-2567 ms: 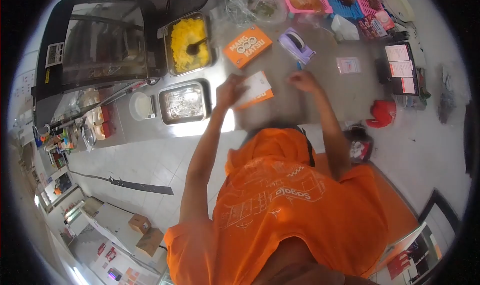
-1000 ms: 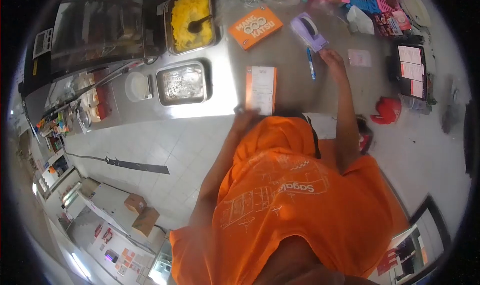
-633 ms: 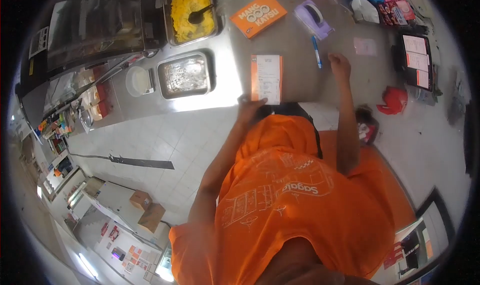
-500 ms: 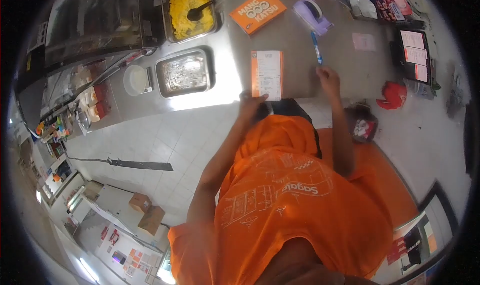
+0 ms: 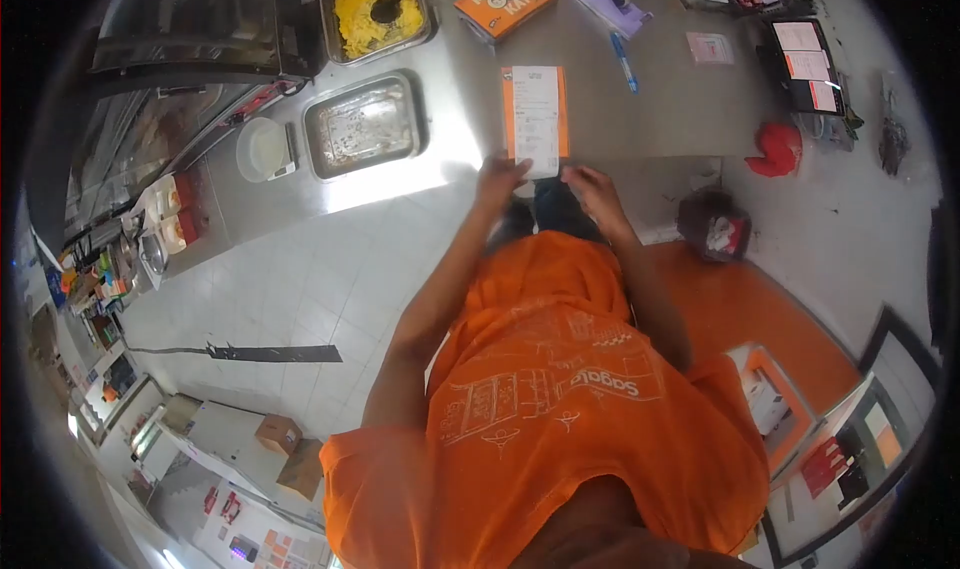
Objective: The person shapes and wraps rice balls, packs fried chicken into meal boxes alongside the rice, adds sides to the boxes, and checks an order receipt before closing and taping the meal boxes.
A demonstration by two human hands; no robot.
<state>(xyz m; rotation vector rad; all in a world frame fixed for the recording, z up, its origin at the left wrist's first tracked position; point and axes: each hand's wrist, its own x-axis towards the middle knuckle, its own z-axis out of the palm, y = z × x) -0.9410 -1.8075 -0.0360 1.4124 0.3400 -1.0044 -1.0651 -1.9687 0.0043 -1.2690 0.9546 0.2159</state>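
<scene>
A white printed receipt (image 5: pixel 537 114) lies along the top of an orange box (image 5: pixel 508 99) at the counter's front edge. My left hand (image 5: pixel 503 181) is closed on the lower left corner of the receipt and box. My right hand (image 5: pixel 594 191) is at their lower right corner, its fingers bent together; whether they grip anything is too small to tell. Behind the box lies another orange box (image 5: pixel 507 4) with MANG KATSU lettering. A blue pen (image 5: pixel 624 63) rests to the right, just below a purple tape dispenser (image 5: pixel 612 2).
On the steel counter (image 5: pixel 660 119) stand an empty metal tray (image 5: pixel 362 126), a tray of yellow food (image 5: pixel 375 14) with a black utensil, and a white round tub (image 5: pixel 263 150). At right are a tablet (image 5: pixel 808 66), a pink-white packet (image 5: pixel 710 48) and a red item (image 5: pixel 777 150).
My right hand has come away from the area by the pen and tape dispenser to the receipt's lower right corner. The box and receipt have turned upright and sit nearer my body.
</scene>
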